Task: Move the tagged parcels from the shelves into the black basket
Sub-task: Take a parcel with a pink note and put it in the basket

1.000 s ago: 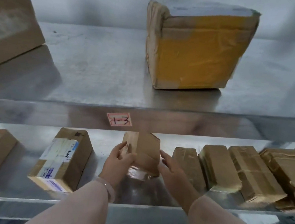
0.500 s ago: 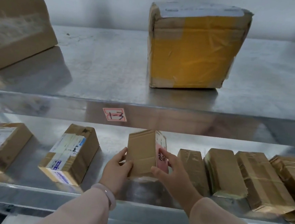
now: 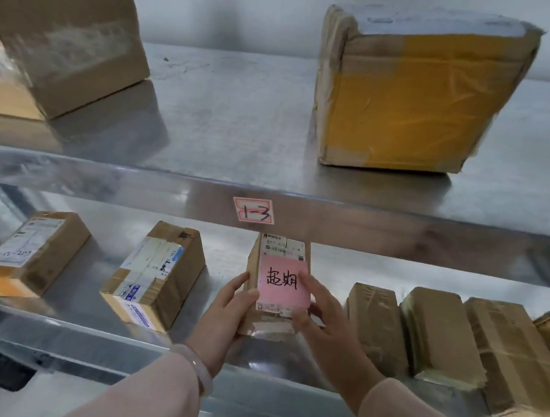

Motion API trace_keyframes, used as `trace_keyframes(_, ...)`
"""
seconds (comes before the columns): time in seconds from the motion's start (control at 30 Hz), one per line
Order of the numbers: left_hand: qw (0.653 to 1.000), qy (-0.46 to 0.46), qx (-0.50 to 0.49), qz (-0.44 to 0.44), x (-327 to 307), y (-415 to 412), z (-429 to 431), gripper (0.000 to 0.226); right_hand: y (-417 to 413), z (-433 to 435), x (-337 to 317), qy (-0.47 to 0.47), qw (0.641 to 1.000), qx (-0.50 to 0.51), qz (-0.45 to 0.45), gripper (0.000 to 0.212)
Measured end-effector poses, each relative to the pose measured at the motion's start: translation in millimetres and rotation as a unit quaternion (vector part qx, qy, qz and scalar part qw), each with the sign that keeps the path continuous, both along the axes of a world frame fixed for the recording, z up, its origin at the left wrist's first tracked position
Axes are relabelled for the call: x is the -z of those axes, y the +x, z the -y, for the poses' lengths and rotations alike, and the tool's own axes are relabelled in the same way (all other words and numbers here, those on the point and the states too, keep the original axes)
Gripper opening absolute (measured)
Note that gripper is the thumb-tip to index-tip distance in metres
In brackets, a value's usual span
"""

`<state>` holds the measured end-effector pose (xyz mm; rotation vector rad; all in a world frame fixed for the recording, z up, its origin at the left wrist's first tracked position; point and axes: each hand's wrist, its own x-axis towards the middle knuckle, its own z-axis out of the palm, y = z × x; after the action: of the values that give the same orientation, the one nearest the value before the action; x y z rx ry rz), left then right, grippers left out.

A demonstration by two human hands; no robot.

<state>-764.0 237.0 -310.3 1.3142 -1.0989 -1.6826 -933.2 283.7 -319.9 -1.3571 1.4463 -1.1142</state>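
Note:
A small cardboard parcel [image 3: 280, 251] with a white shipping label and a pink handwritten tag [image 3: 282, 284] is held upright above the lower shelf [image 3: 71, 310], its tagged face turned toward me. My left hand [image 3: 225, 316] grips its left side and bottom. My right hand [image 3: 323, 324] grips its right side, thumb on the tag's lower corner. The black basket is not in view.
On the lower shelf lie two labelled boxes [image 3: 160, 268] [image 3: 33, 252] to the left and several tape-wrapped parcels [image 3: 438, 333] to the right. The upper shelf [image 3: 241, 113], marked "1-3" [image 3: 253, 210], carries a yellow-taped box [image 3: 417, 94] and a brown box [image 3: 63, 40].
Both hands have turned the parcel so the pink tag now faces me, and lifted it slightly toward me. The view has shifted left and closer.

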Motion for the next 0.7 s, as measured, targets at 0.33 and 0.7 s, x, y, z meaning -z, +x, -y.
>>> trace_keyframes(0.33,0.991,-0.109,-0.064,0.035,-47,56,-36,0.042,50,3,-33,-0.133,0.988,-0.070,-0.024,0.054)
trace_keyframes(0.7,0.983,-0.129,-0.123,0.033,-71,212,-92,0.067,201,-36,-68,-0.197,0.969,-0.143,-0.038,0.055)
